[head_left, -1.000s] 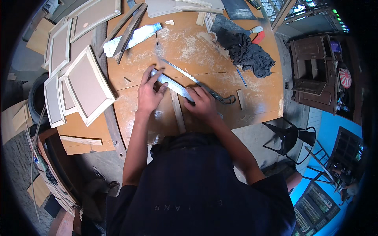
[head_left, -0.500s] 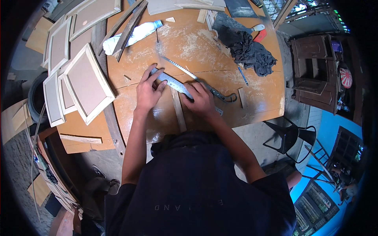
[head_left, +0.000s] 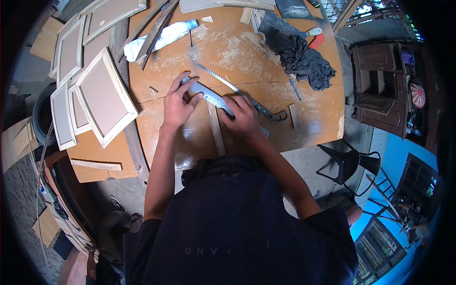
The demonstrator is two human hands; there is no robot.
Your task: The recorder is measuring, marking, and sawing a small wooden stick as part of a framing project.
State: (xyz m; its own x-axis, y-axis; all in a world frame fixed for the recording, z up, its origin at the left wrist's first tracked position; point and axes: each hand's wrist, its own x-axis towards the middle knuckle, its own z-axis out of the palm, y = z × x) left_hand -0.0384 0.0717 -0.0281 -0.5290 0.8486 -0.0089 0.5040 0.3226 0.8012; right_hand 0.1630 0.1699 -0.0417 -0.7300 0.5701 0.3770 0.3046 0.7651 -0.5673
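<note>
Between my hands is a short, flat metal ruler (head_left: 210,96), slanting down to the right across the upper end of a narrow wood strip (head_left: 216,130). My left hand (head_left: 178,105) grips its upper left end, fingers at the far edge and thumb at the near one. The lower right end is held by my right hand (head_left: 242,118), whose fingertips are partly hidden. Just beyond the ruler lies a handsaw (head_left: 219,78) with a toothed blade; its dark handle (head_left: 270,113) passes beside my right knuckles.
Panelled wood frames (head_left: 105,97) lean on the table's left side. A plastic bottle (head_left: 164,40) lies under dark wood strips (head_left: 157,35). Toward the right are a black cloth (head_left: 304,64), a blue pencil (head_left: 295,89) and a small wood piece (head_left: 293,116). Sawdust covers the tabletop (head_left: 228,47).
The ruler has tilted a little in my hands, so its face catches the light differently. Both hands keep their hold in nearly the same place.
</note>
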